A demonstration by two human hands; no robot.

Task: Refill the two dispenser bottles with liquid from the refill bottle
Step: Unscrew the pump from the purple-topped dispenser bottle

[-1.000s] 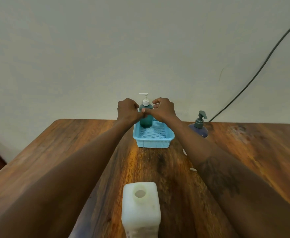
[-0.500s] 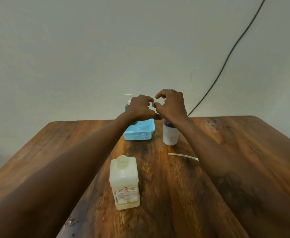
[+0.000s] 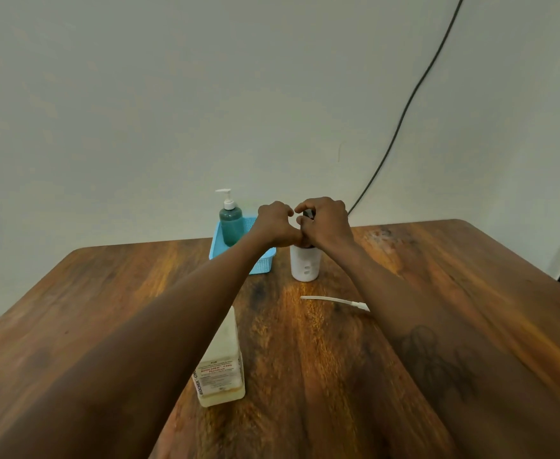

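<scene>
Fingers (image 3: pixel 306 206) of the right hand (image 3: pixel 327 223) curl over the dark pump head (image 3: pixel 308 213) on top of the white dispenser bottle (image 3: pixel 306 265), clamped on it. The left hand (image 3: pixel 277 225) is curled just beside it, thumb against the right hand's knuckles. Whether it grips the bottle's neck cannot be told, as the neck is hidden. The white bottle stands upright on the bench (image 3: pixel 444 293), just right of a blue basket (image 3: pixel 215 244). A green dispenser bottle (image 3: pixel 231 224) with a white pump stands upright in the basket's far left corner. Nearer the person the refill bottle (image 3: pixel 223 369) stands upright, partly behind the left forearm. A thin white tube (image 3: pixel 333 300) lies flat on the wood between the two bottles — its far end slips behind the right forearm. A dark cable (image 3: pixel 404 111) runs down the wall.
</scene>
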